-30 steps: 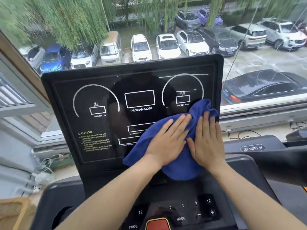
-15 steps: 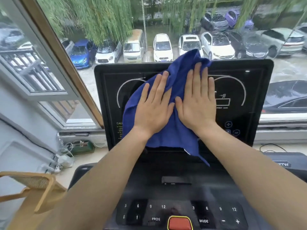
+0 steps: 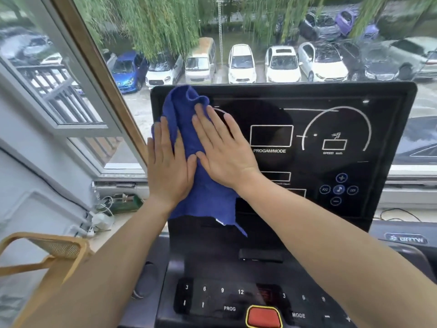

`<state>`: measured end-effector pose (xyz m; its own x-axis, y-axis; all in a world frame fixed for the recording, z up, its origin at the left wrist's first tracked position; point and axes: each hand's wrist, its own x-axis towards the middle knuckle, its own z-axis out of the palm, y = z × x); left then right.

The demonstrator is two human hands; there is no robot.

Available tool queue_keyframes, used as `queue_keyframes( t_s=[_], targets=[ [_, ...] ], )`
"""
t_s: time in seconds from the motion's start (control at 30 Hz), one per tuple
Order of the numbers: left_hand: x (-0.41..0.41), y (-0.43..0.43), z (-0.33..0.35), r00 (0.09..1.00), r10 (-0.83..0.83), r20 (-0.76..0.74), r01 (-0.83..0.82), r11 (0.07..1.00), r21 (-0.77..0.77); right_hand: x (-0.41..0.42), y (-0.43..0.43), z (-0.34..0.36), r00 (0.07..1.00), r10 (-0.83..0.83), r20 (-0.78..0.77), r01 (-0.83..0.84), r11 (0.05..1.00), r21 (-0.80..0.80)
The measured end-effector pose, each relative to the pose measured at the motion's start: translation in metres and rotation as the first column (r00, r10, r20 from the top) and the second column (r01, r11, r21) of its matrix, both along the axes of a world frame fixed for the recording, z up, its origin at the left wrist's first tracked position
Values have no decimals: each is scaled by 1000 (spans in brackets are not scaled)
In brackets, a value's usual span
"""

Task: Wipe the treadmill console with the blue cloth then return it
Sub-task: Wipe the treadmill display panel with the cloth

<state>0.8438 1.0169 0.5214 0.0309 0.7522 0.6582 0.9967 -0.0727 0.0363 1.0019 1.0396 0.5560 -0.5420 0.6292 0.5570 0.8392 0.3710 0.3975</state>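
Observation:
The black treadmill console (image 3: 331,129) stands upright in front of me, with white dial markings and a "PROGAM/MODE" box. The blue cloth (image 3: 203,200) is spread over the console's left part, from its top left corner down to its lower edge. My left hand (image 3: 169,166) lies flat on the cloth at the console's left edge. My right hand (image 3: 224,150) lies flat beside it, fingers spread, pressing the cloth on the screen. Both palms press the cloth; neither hand grips it.
Below the screen is the button panel (image 3: 212,301) with a red stop button (image 3: 263,317). A tan wicker chair back (image 3: 47,254) stands at lower left. Cables and a power strip (image 3: 101,218) lie on the window sill. A large window (image 3: 236,43) behind the console shows parked cars.
Both hands have slid the cloth from the lower right of the screen up to the top middle and then left to the console's left edge. My head has turned left.

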Motion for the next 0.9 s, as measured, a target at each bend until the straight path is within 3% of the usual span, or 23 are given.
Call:
queue_keyframes(
  t_s=[0.27,0.5,0.7,0.9],
  targets=[
    [150,26,25,950,-264,-166,276,960,52,161,0,5,957,-223,-184,227,974,-2],
    [276,7,-8,855,-413,-313,438,899,10,272,-34,-41,849,-445,-283,427,895,-126],
    [241,-14,-46,826,-495,-270,511,859,-10,237,-60,-87,828,-452,-331,406,891,-202],
    [115,-14,-41,919,-324,-224,330,944,-10,120,-40,-61,933,-255,-254,241,967,-85]
  ],
)
